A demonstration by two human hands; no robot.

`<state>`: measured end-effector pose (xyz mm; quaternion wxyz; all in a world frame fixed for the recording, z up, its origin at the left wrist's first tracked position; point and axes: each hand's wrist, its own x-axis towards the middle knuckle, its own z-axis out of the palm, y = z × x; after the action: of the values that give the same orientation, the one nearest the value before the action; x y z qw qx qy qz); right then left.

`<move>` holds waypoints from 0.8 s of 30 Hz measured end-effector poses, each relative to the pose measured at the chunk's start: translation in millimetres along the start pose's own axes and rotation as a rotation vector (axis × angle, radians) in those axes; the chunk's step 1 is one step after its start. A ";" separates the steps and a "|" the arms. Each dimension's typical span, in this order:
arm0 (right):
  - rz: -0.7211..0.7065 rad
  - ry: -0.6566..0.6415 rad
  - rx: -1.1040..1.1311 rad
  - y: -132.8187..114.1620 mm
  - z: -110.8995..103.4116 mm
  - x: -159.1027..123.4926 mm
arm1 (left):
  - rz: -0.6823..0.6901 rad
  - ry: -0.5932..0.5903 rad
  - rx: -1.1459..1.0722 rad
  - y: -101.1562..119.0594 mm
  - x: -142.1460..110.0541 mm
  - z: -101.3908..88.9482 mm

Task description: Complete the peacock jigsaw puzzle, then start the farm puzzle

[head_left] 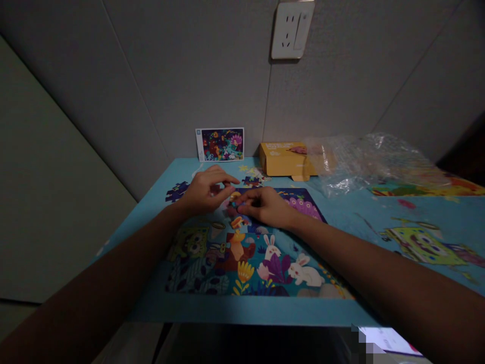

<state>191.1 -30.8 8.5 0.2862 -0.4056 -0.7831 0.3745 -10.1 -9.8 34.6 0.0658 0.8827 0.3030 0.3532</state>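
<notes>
A partly assembled jigsaw puzzle (pixel 246 253) lies on the blue table, with two white rabbits, yellow flowers and purple leaves on its right and lower parts. My right hand (pixel 267 207) is over its upper middle, thumb and fingers pinched on a small puzzle piece (pixel 237 206) that is mostly hidden and blurred. Close by on the left, my left hand (pixel 210 189) hovers at the puzzle's upper edge, thumb and forefinger apart with nothing visible between them. Loose puzzle pieces (pixel 177 192) lie left of my left hand, and more loose pieces (pixel 252 181) lie beyond both hands.
A picture card (pixel 222 144) leans against the wall behind the table. To its right stand a yellow box (pixel 286 161) and crumpled clear plastic (pixel 373 159). A wall socket (pixel 292 30) is above. The table's front edge (pixel 242 317) shows below the puzzle, with a lit screen (pixel 386 339) beneath at right.
</notes>
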 end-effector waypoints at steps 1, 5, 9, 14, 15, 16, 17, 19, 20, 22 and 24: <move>-0.005 -0.022 0.013 -1.5 1.4 -0.9 | 0.005 -0.078 -0.001 -1.2 0.1 -1.2; -0.006 0.013 0.019 -4.1 4.2 -2.5 | 0.057 -0.370 -0.082 -3.8 -0.7 -0.9; 0.003 0.010 0.054 -2.4 3.5 -2.2 | 0.053 -0.416 -0.117 -3.4 -2.5 0.9; 0.001 0.016 0.062 -3.0 2.8 -1.8 | 0.041 -0.402 -0.129 -6.2 -4.2 0.8; 0.001 0.018 0.067 -3.3 2.9 -1.9 | 0.038 -0.399 -0.136 -6.7 -4.2 0.9; -0.005 0.015 0.067 -3.6 3.0 -2.1 | 0.037 -0.400 -0.138 -7.0 -4.2 1.1; -0.015 0.007 0.057 -3.6 3.2 -2.3 | 0.044 -0.409 -0.135 -7.3 -4.2 1.4; -0.048 -0.015 0.011 -3.3 3.6 -3.1 | 0.064 -0.442 -0.116 -7.8 -4.4 2.3; -0.066 -0.023 -0.018 -3.1 3.6 -3.5 | 0.069 -0.458 -0.104 -8.2 -4.5 2.8; -0.092 -0.028 -0.073 -3.0 3.2 -4.2 | 0.065 -0.478 -0.091 -9.2 -5.0 3.5; -0.102 -0.024 -0.128 -3.7 2.1 -4.5 | 0.055 -0.482 -0.090 -9.9 -5.5 3.8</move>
<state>190.3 -36.8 9.8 0.2693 -0.3779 -0.8285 0.3134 -15.6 -4.6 25.3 0.1658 0.9455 0.2385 0.1474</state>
